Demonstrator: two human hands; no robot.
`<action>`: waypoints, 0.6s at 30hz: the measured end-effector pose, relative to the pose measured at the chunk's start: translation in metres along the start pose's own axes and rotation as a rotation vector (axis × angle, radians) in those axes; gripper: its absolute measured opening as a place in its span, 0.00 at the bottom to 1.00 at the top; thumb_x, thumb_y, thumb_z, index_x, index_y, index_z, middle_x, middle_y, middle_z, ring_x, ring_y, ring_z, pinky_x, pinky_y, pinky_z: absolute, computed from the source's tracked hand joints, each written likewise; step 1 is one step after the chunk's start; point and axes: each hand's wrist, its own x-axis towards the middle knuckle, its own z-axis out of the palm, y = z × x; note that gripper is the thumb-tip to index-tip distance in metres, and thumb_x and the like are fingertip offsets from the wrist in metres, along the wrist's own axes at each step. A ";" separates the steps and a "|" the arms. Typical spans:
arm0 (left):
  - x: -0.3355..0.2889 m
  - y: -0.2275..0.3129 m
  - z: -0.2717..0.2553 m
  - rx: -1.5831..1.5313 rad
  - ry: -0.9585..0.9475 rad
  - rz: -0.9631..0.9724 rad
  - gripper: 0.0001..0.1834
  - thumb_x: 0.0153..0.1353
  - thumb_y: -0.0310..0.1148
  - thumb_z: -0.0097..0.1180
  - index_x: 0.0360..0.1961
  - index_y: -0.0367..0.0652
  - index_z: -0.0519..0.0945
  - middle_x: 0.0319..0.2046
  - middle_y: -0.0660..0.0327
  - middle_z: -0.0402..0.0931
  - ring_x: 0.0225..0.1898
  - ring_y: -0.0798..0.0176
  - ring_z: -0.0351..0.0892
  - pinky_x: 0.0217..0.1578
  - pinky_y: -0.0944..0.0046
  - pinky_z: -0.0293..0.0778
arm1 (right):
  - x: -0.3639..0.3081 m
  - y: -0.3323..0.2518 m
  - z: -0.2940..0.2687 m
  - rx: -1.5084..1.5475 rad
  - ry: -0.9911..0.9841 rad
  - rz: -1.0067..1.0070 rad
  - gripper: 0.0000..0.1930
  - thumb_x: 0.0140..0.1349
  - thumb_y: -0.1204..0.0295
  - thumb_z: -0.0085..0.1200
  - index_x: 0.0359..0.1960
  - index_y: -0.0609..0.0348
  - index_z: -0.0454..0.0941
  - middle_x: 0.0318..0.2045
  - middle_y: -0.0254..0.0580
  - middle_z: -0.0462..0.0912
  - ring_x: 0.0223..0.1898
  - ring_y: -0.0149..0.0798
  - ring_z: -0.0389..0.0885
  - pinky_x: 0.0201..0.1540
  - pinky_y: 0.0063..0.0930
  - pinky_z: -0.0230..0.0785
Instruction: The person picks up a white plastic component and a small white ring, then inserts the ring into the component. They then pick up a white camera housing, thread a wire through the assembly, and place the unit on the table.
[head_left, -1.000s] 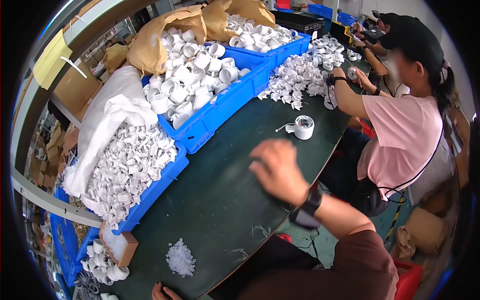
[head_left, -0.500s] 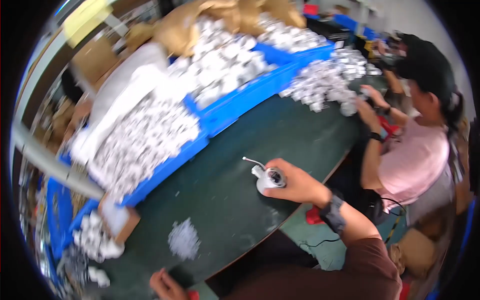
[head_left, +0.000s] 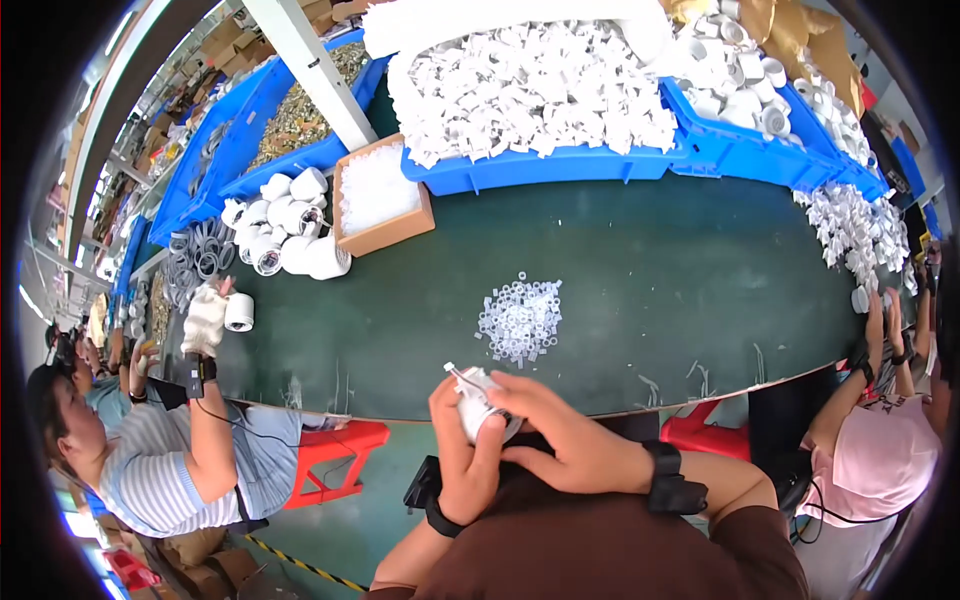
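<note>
Close to my body, just off the table's near edge, a white round plastic housing (head_left: 474, 408) sits between my hands. A short thin white cable with a small connector sticks out at its upper left. My left hand (head_left: 464, 462) wraps around the housing from the left, thumb along its front. From the right, my right hand (head_left: 565, 437) closes on the same housing, fingers at its top and thumb below. The fingers hide much of its lower side. Beyond my hands, a pile of small translucent rings (head_left: 520, 318) lies on the dark green table (head_left: 690, 270).
Blue bins (head_left: 545, 172) along the back hold heaped white parts. A cardboard box (head_left: 388, 228) of translucent pieces stands beside white housings (head_left: 290, 225) and grey rings (head_left: 205, 250). Co-workers sit left and right; one co-worker's gloved hand (head_left: 207, 318) is by a white housing.
My view has swung left and levelled. The housing, held by my right hand alone over the table, is now close to my body. My left hand has come up and taken hold of it too.
</note>
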 end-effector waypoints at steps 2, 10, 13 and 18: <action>0.005 0.000 -0.005 -0.048 0.088 -0.017 0.20 0.67 0.26 0.51 0.60 0.34 0.68 0.57 0.52 0.67 0.56 0.57 0.69 0.60 0.59 0.65 | 0.004 0.001 0.004 0.037 -0.046 -0.012 0.36 0.66 0.81 0.59 0.74 0.61 0.56 0.75 0.56 0.52 0.69 0.48 0.66 0.63 0.35 0.71; 0.032 -0.019 -0.019 0.210 0.243 0.253 0.08 0.64 0.24 0.50 0.43 0.35 0.75 0.43 0.52 0.76 0.43 0.54 0.75 0.48 0.58 0.71 | 0.042 0.002 -0.052 -0.638 -0.058 -0.284 0.23 0.66 0.70 0.62 0.62 0.58 0.75 0.65 0.52 0.72 0.63 0.50 0.73 0.63 0.41 0.71; 0.038 -0.017 -0.020 0.237 0.291 0.291 0.07 0.65 0.24 0.47 0.41 0.35 0.75 0.41 0.53 0.76 0.41 0.57 0.74 0.47 0.61 0.70 | 0.089 -0.010 -0.133 -0.913 0.374 -0.333 0.16 0.64 0.68 0.63 0.52 0.56 0.80 0.57 0.48 0.78 0.57 0.52 0.76 0.61 0.45 0.68; 0.044 -0.023 -0.017 0.262 0.261 0.389 0.07 0.62 0.25 0.50 0.40 0.35 0.74 0.42 0.51 0.76 0.43 0.54 0.76 0.49 0.59 0.71 | 0.169 -0.008 -0.228 -1.141 0.629 -0.284 0.25 0.61 0.60 0.66 0.60 0.48 0.76 0.63 0.47 0.72 0.64 0.57 0.67 0.68 0.47 0.57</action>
